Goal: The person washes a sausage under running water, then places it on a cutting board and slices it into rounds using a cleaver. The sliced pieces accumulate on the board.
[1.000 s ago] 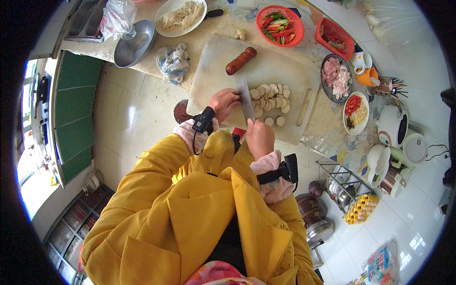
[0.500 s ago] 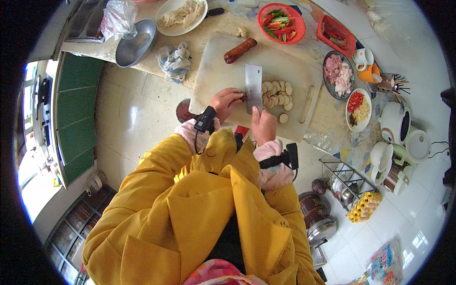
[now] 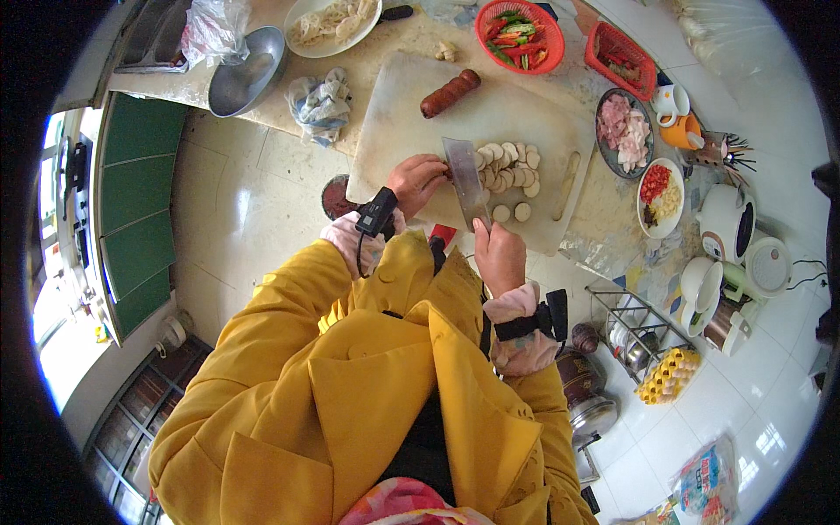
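Observation:
On the white cutting board point(image 3: 394, 109), my left hand point(image 3: 417, 184) is closed, its fingers bent over a piece of brown sausage that they almost wholly hide. My right hand point(image 3: 501, 259) grips the handle of a cleaver point(image 3: 465, 179), whose broad blade stands at my left fingertips, its far end leaning left. Right of the blade lie several pale round slices point(image 3: 512, 166) with thin dark rims, heaped and overlapping. Two single slices point(image 3: 522, 212) lie nearer me. A longer brown sausage point(image 3: 451, 93), wrinkled and whole-looking, rests farther back on the board.
A red basket of cut peppers point(image 3: 521, 37), a plate of raw meat point(image 3: 623, 136) and a plate of chopped seasonings point(image 3: 661, 199) stand behind and right of the board. Left are a crumpled cloth point(image 3: 319, 103), a grey bowl point(image 3: 248, 74) and a plate of pale strips point(image 3: 332, 24).
The cleaver's far end has swung left and its handle has shifted right and nearer me with my right hand. A second single slice now lies near the heap. My left hand has barely moved.

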`<state>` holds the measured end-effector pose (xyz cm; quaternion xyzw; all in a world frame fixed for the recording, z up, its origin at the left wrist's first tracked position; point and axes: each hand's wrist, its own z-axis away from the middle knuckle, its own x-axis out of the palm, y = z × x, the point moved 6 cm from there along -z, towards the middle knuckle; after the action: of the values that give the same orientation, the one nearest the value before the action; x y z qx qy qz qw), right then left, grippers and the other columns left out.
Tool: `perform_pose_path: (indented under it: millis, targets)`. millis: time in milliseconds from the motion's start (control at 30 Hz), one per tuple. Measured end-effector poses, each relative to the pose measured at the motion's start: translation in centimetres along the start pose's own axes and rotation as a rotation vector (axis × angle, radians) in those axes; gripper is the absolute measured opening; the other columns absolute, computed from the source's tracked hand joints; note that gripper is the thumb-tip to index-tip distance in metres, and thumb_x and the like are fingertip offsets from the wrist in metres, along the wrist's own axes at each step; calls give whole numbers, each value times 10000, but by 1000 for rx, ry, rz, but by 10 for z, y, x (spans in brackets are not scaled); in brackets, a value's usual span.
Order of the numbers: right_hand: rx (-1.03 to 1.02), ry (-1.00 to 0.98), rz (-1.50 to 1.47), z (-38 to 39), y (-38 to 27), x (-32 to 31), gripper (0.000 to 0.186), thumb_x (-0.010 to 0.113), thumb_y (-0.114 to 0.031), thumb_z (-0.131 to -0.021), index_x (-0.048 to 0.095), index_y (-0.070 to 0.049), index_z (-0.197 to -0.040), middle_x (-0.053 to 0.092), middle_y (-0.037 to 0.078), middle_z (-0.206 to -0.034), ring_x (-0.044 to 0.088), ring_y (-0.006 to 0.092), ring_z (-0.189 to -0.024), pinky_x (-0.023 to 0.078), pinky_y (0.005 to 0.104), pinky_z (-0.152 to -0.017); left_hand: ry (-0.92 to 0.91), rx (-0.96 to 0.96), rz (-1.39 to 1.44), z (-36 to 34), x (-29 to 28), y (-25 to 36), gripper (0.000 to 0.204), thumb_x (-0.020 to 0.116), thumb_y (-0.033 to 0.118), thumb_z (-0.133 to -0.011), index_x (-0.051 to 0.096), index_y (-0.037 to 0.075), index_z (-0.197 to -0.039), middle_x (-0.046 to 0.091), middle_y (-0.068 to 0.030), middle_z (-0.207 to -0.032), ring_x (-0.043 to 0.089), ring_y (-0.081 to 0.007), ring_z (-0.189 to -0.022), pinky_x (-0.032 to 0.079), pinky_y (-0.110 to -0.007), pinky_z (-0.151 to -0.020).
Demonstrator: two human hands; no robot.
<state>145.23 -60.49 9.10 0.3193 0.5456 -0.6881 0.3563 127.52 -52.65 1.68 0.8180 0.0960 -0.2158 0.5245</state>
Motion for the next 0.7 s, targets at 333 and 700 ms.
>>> perform_pose_path:
  millis: [333, 700]
  targets:
    - [17, -11, 34, -5, 2, 9, 436, 547, -331, -962, 620, 12, -703, 591, 263, -619, 602, 458, -600, 470, 525, -548, -7, -43, 1, 2, 2, -5, 213, 742, 17, -759, 679, 25, -962, 676, -167, -1012, 660, -348, -931, 546, -398, -813]
    - [20, 169, 38, -16, -2, -18, 436, 550, -323, -962, 622, 15, -697, 587, 255, -614, 596, 442, -581, 461, 510, -531, -3, -9, -69, -2, 3, 1, 220, 744, 41, -767, 666, 28, -972, 668, -162, -1015, 657, -349, -939, 549, -413, -810]
